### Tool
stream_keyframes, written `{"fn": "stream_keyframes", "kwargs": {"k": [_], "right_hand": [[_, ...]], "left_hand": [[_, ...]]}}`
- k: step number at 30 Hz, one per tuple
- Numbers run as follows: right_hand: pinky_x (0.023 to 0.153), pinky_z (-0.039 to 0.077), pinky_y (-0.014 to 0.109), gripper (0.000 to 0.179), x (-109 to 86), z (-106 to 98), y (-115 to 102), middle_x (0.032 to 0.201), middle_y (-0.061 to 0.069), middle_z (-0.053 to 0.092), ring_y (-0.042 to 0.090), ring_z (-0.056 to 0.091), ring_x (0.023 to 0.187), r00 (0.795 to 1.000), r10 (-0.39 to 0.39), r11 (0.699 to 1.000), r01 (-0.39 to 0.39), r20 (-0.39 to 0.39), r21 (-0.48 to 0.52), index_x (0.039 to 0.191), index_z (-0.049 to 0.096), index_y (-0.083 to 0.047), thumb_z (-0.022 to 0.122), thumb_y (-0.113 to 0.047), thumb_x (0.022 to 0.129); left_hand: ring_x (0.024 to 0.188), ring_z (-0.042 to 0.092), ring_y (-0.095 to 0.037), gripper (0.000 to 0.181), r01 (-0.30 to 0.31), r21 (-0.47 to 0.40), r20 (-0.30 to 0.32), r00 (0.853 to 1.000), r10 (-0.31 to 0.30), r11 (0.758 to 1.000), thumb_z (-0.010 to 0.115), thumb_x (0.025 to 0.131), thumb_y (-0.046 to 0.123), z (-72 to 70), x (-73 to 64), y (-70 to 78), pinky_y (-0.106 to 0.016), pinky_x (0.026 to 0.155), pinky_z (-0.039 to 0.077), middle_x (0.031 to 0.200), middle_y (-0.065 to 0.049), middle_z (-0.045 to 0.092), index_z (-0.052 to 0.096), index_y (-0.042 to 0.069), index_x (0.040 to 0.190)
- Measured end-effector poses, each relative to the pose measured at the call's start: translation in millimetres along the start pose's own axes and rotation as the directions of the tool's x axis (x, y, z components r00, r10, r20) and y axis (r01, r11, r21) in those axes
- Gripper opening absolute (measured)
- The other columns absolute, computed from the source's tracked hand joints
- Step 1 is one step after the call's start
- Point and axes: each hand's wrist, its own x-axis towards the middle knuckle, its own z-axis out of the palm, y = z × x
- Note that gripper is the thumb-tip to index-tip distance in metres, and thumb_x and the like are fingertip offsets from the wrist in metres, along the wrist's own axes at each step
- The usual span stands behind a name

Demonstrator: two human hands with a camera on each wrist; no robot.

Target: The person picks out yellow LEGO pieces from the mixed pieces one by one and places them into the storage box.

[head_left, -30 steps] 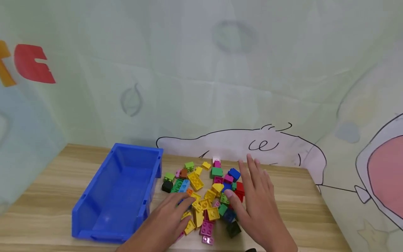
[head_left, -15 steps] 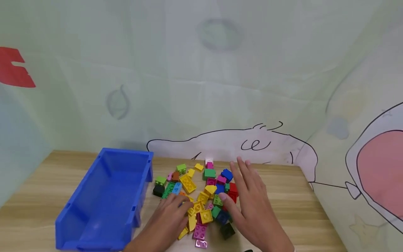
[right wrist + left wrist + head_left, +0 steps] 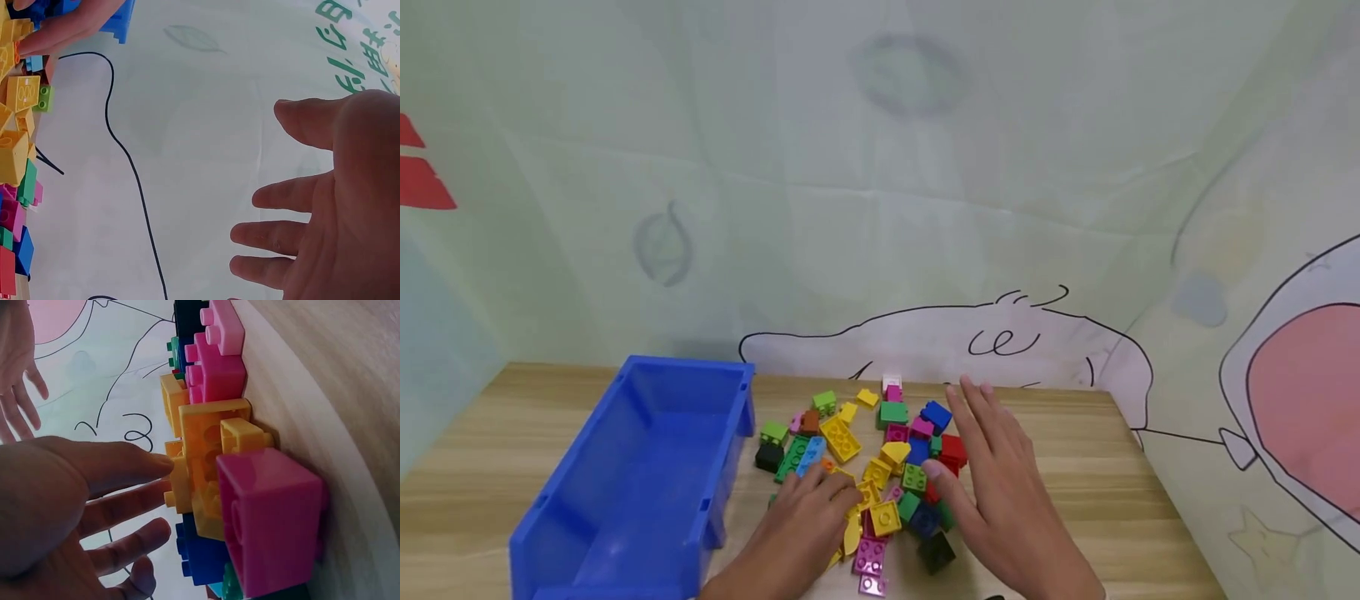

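Blue bin (image 3: 655, 467) on the far left of the wooden table (image 3: 475, 467), its long side facing the bricks. Just right of it, the left edge of the pile: black brick (image 3: 769, 456), lime brick (image 3: 773, 432) touching or close to it, green brick (image 3: 792, 459), light blue brick (image 3: 811, 456). My left hand (image 3: 811, 517) is over this side, fingers bent; thumb and index tips are at a yellow brick (image 3: 181, 481), can't tell if they pinch it. Other fingers apart. Mid-pile: more yellow, with a magenta brick (image 3: 869, 557) toward me. Further right: blue brick (image 3: 936, 416) at the back, red brick (image 3: 953, 450), dark brick (image 3: 936, 552) nearer me. My right hand (image 3: 1011, 496) is just right of the pile, wide, fingers straight, thumb spread, holding nothing. Far right: backdrop with a balloon drawing (image 3: 1311, 375).
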Motion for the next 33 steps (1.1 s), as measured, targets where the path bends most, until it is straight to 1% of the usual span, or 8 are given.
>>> {"fn": "stream_keyframes", "kwargs": {"k": [12,18,20,22,24,26,31,33], "right_hand": [[0.115,0.011,0.058,0.076,2.8,1.4,-0.9,0.166,-0.008,0.005,0.022,0.003,0.151,1.0,0.012,1.0,-0.012,0.027,0.0,0.162,0.007,-0.031,0.047,-0.056,0.102],[0.113,0.014,0.061,0.076,2.3,0.8,-0.1,0.167,-0.003,0.009,0.025,0.005,0.151,1.0,0.015,1.0,-0.015,0.023,-0.002,0.162,0.009,-0.029,0.049,-0.053,0.102],[0.113,0.014,0.062,0.076,2.4,1.3,-0.4,0.166,-0.002,0.01,0.025,0.006,0.151,1.0,0.015,1.0,-0.015,0.023,-0.001,0.162,0.01,-0.028,0.05,-0.052,0.102],[0.113,0.014,0.062,0.076,2.5,2.0,-1.1,0.167,-0.003,0.009,0.025,0.006,0.151,0.999,0.016,1.0,-0.016,0.029,-0.003,0.162,0.01,-0.028,0.049,-0.053,0.102],[0.114,0.014,0.061,0.076,2.8,2.5,-2.1,0.167,-0.005,0.007,0.024,0.004,0.151,0.999,0.017,1.0,-0.017,0.036,-0.004,0.162,0.009,-0.03,0.048,-0.054,0.102],[0.114,0.014,0.061,0.076,3.1,3.1,-2.8,0.167,-0.005,0.007,0.024,0.004,0.151,0.999,0.018,1.0,-0.018,0.042,-0.006,0.162,0.008,-0.031,0.047,-0.054,0.102],[0.114,0.015,0.061,0.076,3.9,2.9,-3.7,0.167,-0.005,0.007,0.025,0.005,0.151,0.998,0.03,0.999,-0.029,0.051,-0.018,0.162,0.008,-0.031,0.045,-0.057,0.101],[0.113,0.015,0.061,0.076,4.3,1.9,-3.9,0.167,-0.004,0.008,0.025,0.005,0.151,0.998,0.035,0.999,-0.034,0.054,-0.022,0.162,0.008,-0.031,0.045,-0.058,0.101]], "left_hand": [[0.101,0.052,-0.022,0.028,0.01,0.004,0.033,0.999,-0.011,1.0,0.078,0.087,0.008,0.6,-2.4,-3.1,-0.051,0.083,0.047,0.11,-0.001,0.062,0.072,0.017,0.114],[0.102,0.052,-0.022,0.03,-0.016,-0.007,0.054,0.998,0.016,1.0,0.081,0.086,0.013,-10.5,-4.3,1.9,-0.05,0.083,0.048,0.11,0.0,0.062,0.071,0.016,0.114],[0.102,0.052,-0.023,0.031,-0.038,0.013,0.015,0.999,0.038,0.999,0.081,0.086,0.016,-19.4,-10.2,5.0,-0.05,0.083,0.048,0.111,0.0,0.062,0.071,0.015,0.115],[0.1,0.052,-0.022,0.029,-0.069,0.041,-0.064,0.995,0.072,0.997,0.081,0.086,0.016,-29.8,-19.0,8.3,-0.048,0.08,0.048,0.109,0.0,0.062,0.071,0.015,0.114],[0.099,0.054,-0.022,0.028,-0.091,0.086,-0.161,0.981,0.104,0.992,0.081,0.086,0.016,-41.5,-29.5,10.5,-0.047,0.08,0.048,0.108,0.0,0.063,0.072,0.014,0.113],[0.096,0.053,-0.02,0.028,-0.098,0.129,-0.256,0.958,0.129,0.987,0.082,0.085,0.017,-53.3,-39.4,10.4,-0.043,0.078,0.047,0.106,0.001,0.064,0.072,0.014,0.111],[0.098,0.056,-0.021,0.033,-0.021,0.176,-0.394,0.915,0.09,0.984,0.084,0.081,0.019,-82.1,-60.1,0.8,-0.04,0.077,0.047,0.107,0.001,0.066,0.074,0.013,0.112],[0.1,0.056,-0.022,0.028,0.023,0.179,-0.42,0.906,0.056,0.984,0.072,0.094,0.032,-91.2,-67.5,-6.9,-0.041,0.077,0.046,0.108,-0.001,0.066,0.074,0.011,0.112]]}}
